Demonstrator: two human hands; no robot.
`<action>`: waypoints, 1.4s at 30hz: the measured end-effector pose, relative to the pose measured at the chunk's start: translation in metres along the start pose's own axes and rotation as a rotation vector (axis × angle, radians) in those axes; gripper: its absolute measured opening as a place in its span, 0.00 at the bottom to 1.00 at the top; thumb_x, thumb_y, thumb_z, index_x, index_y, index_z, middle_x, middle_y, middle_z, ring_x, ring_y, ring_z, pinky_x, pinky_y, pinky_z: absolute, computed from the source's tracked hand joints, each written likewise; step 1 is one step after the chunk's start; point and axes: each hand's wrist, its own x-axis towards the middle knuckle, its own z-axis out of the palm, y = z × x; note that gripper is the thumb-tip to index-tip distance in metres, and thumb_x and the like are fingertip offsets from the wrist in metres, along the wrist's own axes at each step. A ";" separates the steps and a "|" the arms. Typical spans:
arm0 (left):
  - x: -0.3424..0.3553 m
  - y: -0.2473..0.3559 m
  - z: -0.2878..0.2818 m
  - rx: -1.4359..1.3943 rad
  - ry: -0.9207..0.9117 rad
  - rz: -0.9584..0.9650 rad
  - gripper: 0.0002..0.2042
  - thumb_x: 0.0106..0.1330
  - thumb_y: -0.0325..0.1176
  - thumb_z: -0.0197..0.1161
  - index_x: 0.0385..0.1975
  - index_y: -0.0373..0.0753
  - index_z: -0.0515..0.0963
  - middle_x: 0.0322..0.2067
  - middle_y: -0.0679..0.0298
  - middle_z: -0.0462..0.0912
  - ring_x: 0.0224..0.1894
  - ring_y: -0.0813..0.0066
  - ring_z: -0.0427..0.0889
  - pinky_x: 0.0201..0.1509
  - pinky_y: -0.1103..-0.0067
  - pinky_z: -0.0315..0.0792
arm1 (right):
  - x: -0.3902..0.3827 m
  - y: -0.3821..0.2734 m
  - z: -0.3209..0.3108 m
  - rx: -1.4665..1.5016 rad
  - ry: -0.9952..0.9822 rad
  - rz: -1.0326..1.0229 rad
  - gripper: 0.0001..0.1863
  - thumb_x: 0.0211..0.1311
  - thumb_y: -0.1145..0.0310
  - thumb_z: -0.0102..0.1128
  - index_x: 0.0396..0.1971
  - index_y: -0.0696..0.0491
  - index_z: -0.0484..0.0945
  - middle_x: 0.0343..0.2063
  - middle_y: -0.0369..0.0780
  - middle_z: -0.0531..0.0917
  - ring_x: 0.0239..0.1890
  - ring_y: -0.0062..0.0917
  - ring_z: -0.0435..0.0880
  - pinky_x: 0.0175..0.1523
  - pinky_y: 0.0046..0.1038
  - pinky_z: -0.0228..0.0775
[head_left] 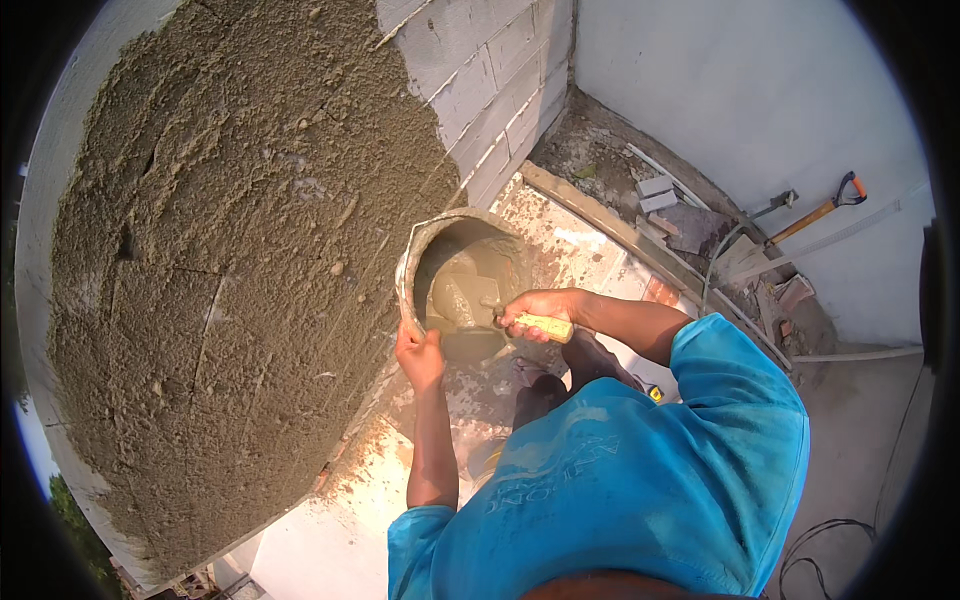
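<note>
A mortar-caked bucket [408,262] is tilted against the wall side, its mouth facing me, with wet grey mortar [458,296] inside. My left hand [419,352] grips the bucket's near left rim. In my right hand [540,311] is the yellow handle of a trowel [548,326]. Its blade reaches into the bucket and is coated with mortar, so its outline is hard to make out. On the left, rough fresh mortar [230,270] covers much of the block wall [480,70].
Beyond the bucket runs a wooden board [610,225] along the platform edge. Rubble and broken tiles [700,228] lie behind it, near a shovel [815,215] leaning on the white wall [750,90]. A black cable [830,530] coils at lower right.
</note>
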 end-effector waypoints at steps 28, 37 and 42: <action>-0.059 -0.004 -0.099 -0.108 0.318 -0.336 0.23 0.55 0.18 0.56 0.53 0.42 0.75 0.34 0.65 0.80 0.27 0.76 0.78 0.21 0.77 0.69 | 0.008 -0.054 0.116 -1.851 0.250 -0.604 0.16 0.56 0.65 0.60 0.44 0.55 0.73 0.31 0.51 0.81 0.33 0.48 0.82 0.40 0.46 0.72; -0.013 0.003 -0.023 0.119 0.057 0.130 0.17 0.55 0.19 0.60 0.46 0.35 0.77 0.32 0.69 0.80 0.31 0.82 0.75 0.34 0.85 0.68 | 0.027 0.002 0.015 -0.207 0.149 -0.069 0.06 0.68 0.64 0.54 0.34 0.49 0.73 0.20 0.31 0.72 0.14 0.16 0.72 0.16 0.24 0.69; 0.029 -0.005 -0.021 -0.222 0.057 -0.133 0.23 0.54 0.19 0.59 0.53 0.41 0.74 0.34 0.67 0.79 0.30 0.79 0.78 0.22 0.83 0.68 | -0.020 0.005 0.055 0.262 -0.287 -0.373 0.04 0.70 0.67 0.50 0.41 0.48 0.69 0.22 0.32 0.70 0.14 0.15 0.70 0.14 0.21 0.69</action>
